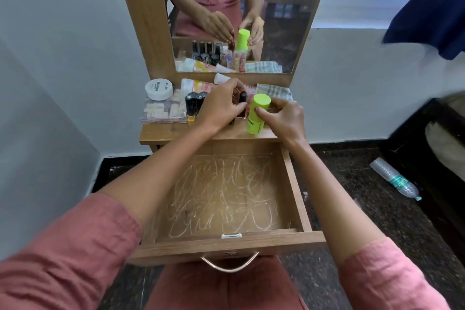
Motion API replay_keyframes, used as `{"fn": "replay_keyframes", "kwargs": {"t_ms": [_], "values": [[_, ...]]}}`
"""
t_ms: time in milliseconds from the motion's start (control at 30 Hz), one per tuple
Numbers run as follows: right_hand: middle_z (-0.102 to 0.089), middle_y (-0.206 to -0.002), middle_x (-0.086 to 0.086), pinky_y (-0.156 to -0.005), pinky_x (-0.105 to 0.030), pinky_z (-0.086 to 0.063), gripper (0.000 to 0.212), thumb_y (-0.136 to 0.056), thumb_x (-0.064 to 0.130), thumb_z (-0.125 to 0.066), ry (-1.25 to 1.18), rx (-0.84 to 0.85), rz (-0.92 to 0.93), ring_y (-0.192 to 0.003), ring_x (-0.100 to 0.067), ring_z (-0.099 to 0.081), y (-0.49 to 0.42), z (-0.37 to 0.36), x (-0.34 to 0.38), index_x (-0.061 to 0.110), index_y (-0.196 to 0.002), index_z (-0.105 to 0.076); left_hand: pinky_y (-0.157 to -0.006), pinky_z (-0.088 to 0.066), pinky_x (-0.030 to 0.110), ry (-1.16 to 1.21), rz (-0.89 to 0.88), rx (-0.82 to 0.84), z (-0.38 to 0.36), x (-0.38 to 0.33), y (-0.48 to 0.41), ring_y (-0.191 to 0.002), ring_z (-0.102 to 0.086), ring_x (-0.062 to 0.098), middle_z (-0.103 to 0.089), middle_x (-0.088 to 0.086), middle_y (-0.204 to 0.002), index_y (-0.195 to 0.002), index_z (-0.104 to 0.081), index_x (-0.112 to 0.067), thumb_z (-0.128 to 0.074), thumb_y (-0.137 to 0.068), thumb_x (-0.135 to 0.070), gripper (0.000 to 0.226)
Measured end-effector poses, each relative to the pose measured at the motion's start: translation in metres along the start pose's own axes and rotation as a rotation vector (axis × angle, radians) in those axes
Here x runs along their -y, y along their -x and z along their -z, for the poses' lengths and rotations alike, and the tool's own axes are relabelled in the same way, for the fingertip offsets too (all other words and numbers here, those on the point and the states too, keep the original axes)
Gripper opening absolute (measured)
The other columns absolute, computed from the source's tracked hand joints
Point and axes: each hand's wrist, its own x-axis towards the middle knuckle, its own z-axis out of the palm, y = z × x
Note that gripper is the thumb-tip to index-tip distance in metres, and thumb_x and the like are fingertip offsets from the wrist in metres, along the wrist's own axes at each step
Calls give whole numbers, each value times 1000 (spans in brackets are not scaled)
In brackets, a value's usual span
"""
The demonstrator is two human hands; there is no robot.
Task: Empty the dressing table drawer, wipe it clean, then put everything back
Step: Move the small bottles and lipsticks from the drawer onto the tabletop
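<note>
Wooden drawer (295, 184): stands open at the near side; nothing is seen inside, and pale streaks are scribbled across its floor.
Lime-green bottle (258, 113): upright at the right near edge of the surface (171, 131); judged light, rigid and smooth, best taken round the body below the cap.
Right grip (284, 121): curled round that bottle's body.
Nail polish bottle (242, 99): dark-capped, just left of the green one; judged small, glassy and breakable, best pinched at the sides.
Left grip (221, 106): pinched on it.
Checked cloth (274, 92): soft, laid far right.
</note>
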Motion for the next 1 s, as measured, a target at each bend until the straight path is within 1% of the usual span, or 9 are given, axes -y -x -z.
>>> {"fn": "replay_keyframes", "kwargs": {"t_ms": [33, 100, 167, 233, 300, 500, 667, 800, 1000], "values": [[-66, -82, 0, -59, -6, -44, 27, -78, 16, -68, -1, 8, -4, -73, -5, -58, -2, -2, -1, 9, -104, -69, -76, -53, 40, -13, -9, 11, -1, 1, -2, -80, -62, 19, -66, 8, -88, -92, -58, -8, -63, -77, -8, 16], [-69, -85, -4, -63, -11, -45, 27, -78, 16, -67, -3, 20, -16, -75, -7, -59, -6, -7, -3, 8, -104, -69, -76, -52, 43, -38, -17, 15, -3, 4, -6, -81, -62, 22, -67, 9, -86, -90, -59, -7, -64, -75, -8, 15], [-70, -85, -7, -60, -10, -44, 25, -78, 16, -67, 6, 17, -11, -74, -8, -58, -9, -11, -6, 7, -101, -70, -85, -47, 42, -94, -23, -12, -6, 7, -11, -87, -61, 21, -68, 5, -86, -89, -61, -10, -66, -74, -12, 16], [-68, -80, -5, -54, -5, -40, 24, -78, 17, -67, 16, 10, -7, -71, -7, -57, -11, -12, -7, 8, -100, -70, -92, -29, 34, -182, -13, -42, -8, 9, -15, -98, -56, 18, -68, 1, -89, -91, -63, -15, -66, -75, -17, 17], [-66, -78, -3, -52, -4, -39, 23, -79, 17, -66, 12, 11, -8, -68, -6, -56, -13, -12, -8, 8, -100, -70, -86, -19, 33, -236, -9, -53, -9, 11, -17, -105, -52, 18, -68, 0, -91, -91, -64, -17, -64, -76, -19, 15], [-61, -70, 4, -52, -3, -38, 23, -78, 16, -66, 13, 23, 17, -56, 3, -49, -16, -12, -11, 8, -100, -70, -102, -13, 41, -288, 8, -24, -10, 14, -22, -110, -49, 18, -69, -1, -89, -91, -65, -19, -64, -77, -20, 14], [-62, -76, 1, -55, -3, -38, 26, -78, 16, -67, 41, 41, 57, -64, -2, -52, -16, -11, -12, 9, -103, -69, -105, -8, 45, -313, 11, 16, -8, 13, -27, -101, -59, 14, -71, -3, -88, -85, -67, -18, -66, -78, -21, 8], [-66, -82, -4, -58, -3, -39, 28, -79, 17, -68, 57, 39, 90, -69, -4, -54, -16, -11, -16, 8, -105, -68, -106, -7, 46, -331, 11, 24, -8, 13, -28, -101, -59, 14, -71, -3, -88, -84, -67, -18, -65, -78, -21, 7], [-68, -106, -8, -80, -22, -48, 43, -78, 21, -70, 50, 40, 64, -90, -10, -58, -19, -13, -23, 6, -118, -61, -97, -18, 41, -348, -4, 62, -9, 14, -25, -103, -56, 15, -70, -5, -93, -87, -67, -19, -62, -81, -19, 8]]}}
